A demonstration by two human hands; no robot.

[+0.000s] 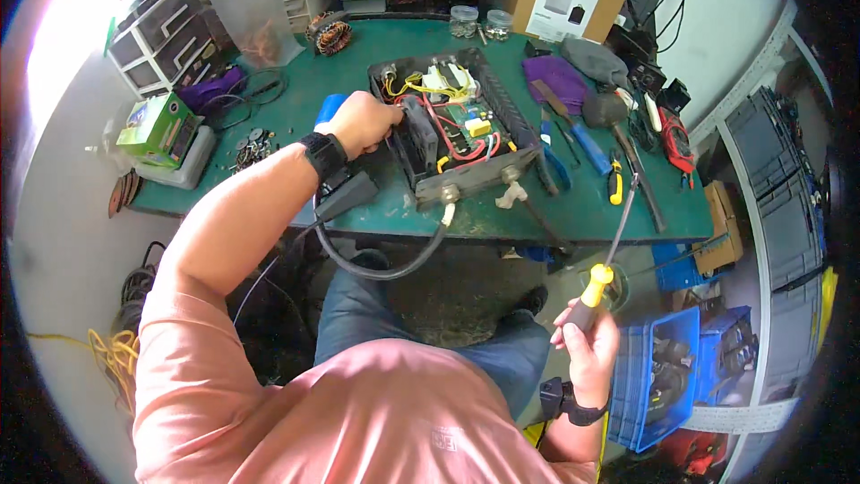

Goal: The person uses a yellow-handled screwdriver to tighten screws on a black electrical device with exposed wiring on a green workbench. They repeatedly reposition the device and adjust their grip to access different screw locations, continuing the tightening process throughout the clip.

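A black open housing (466, 186) lies on the green workbench, with red and yellow wires, a circuit board (468, 116) and a black block (419, 130) inside. My left hand (360, 122) is at its left wall, fingers curled in; what they grip is hidden. Beside that hand a blue cylindrical part (330, 108) shows. My right hand (587, 341), out in front of the bench's edge, is closed round a screwdriver (597, 283) with a yellow and black handle, its shaft tip upward. From the housing's front, a thick black cable (381, 274) loops toward my left wrist.
Right of the housing lie a hammer (638, 170), yellow-black screwdriver (615, 181), blue-handled tool (589, 148), purple cloth (554, 81) and red meter (674, 139). Loose screws (255, 148) and a green box (159, 128) are at left. Blue crates (658, 376) stand low right.
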